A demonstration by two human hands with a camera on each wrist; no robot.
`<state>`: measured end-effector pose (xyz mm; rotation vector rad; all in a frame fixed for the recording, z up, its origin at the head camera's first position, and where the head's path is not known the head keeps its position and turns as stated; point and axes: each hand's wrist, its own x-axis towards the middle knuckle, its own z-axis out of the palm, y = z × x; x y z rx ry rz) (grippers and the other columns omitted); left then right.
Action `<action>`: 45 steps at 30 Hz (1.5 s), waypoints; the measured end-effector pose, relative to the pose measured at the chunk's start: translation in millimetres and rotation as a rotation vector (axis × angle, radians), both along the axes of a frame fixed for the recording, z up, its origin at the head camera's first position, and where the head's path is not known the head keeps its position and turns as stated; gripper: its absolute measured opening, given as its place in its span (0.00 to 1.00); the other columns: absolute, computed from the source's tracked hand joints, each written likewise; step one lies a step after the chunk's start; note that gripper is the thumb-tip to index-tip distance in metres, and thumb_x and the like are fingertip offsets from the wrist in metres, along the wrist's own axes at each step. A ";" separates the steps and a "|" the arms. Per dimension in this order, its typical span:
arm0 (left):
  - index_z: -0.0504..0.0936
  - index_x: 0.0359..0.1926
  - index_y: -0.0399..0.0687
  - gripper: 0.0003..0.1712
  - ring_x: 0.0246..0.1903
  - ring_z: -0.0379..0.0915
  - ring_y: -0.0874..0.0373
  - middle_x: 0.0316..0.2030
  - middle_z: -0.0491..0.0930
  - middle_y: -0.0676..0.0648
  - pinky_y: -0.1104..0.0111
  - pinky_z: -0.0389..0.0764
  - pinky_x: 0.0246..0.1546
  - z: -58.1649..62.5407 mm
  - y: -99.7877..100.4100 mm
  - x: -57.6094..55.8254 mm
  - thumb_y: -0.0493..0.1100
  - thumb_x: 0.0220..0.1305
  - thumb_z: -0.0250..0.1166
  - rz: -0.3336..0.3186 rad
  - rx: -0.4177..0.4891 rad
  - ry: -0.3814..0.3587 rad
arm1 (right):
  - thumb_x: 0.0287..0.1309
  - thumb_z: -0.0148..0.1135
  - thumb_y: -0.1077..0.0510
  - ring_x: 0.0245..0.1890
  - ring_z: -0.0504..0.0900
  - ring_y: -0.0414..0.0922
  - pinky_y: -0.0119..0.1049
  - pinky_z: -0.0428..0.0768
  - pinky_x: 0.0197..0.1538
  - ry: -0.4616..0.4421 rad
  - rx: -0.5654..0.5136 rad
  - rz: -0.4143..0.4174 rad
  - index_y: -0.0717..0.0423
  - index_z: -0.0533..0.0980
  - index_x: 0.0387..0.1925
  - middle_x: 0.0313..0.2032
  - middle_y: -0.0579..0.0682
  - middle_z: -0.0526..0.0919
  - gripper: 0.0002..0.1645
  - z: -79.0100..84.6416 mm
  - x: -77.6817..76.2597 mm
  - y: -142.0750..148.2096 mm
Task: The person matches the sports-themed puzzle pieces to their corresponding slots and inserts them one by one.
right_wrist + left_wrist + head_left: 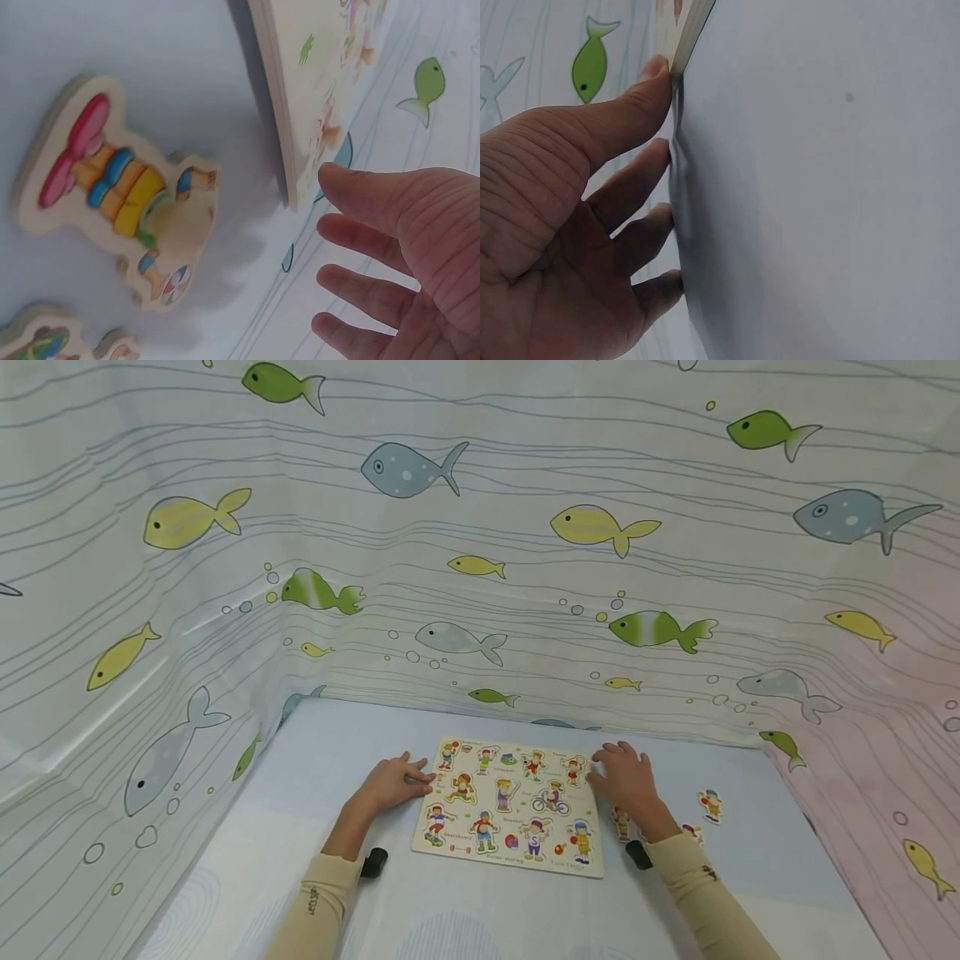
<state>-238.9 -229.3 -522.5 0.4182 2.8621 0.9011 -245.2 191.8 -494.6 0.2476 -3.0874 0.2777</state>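
Note:
A wooden peg-less puzzle board (483, 779) printed with small sports figures lies on the table, its cut-out pieces sitting in rows. At its left edge is my left hand (396, 783), fingers loosely extended. In the left wrist view the thumb (641, 101) touches the corner of the board and the other fingertips rest on the table cloth. My right hand (624, 777) is by the upper right edge, fingers spread and holding nothing. The right wrist view shows its thumb close to the board's corner; contact cannot be made out. Below that hand lies a loose figure piece (124, 180).
Another loose figure piece (710, 806) lies to the right, and one more piece (692, 833) is partly hidden by the right forearm. Fish-patterned sheeting (525, 602) rises behind and at both sides of the pale blue table cloth (360, 727).

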 end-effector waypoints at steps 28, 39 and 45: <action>0.87 0.48 0.48 0.18 0.69 0.54 0.33 0.61 0.74 0.42 0.40 0.53 0.68 2.2 -1.4 1.0 0.48 0.57 0.73 -0.001 0.008 -0.010 | 0.61 0.67 0.50 0.67 0.59 0.68 0.75 0.54 0.62 -0.050 -0.001 -0.071 0.59 0.79 0.53 0.63 0.67 0.72 0.23 -3.6 14.6 56.7; 0.87 0.47 0.49 0.17 0.69 0.55 0.33 0.61 0.74 0.42 0.40 0.54 0.68 1.1 -1.1 0.5 0.48 0.57 0.73 0.002 0.003 -0.005 | 0.60 0.67 0.51 0.66 0.58 0.70 0.74 0.54 0.62 -0.049 0.001 -0.134 0.61 0.79 0.53 0.63 0.69 0.70 0.24 -5.4 25.2 79.3; 0.87 0.47 0.49 0.17 0.69 0.54 0.33 0.61 0.74 0.42 0.40 0.53 0.68 2.8 -1.1 1.4 0.48 0.57 0.73 -0.001 0.006 -0.004 | 0.59 0.67 0.52 0.65 0.58 0.71 0.75 0.55 0.61 -0.059 0.000 -0.145 0.63 0.79 0.51 0.62 0.70 0.70 0.23 0.5 31.5 90.5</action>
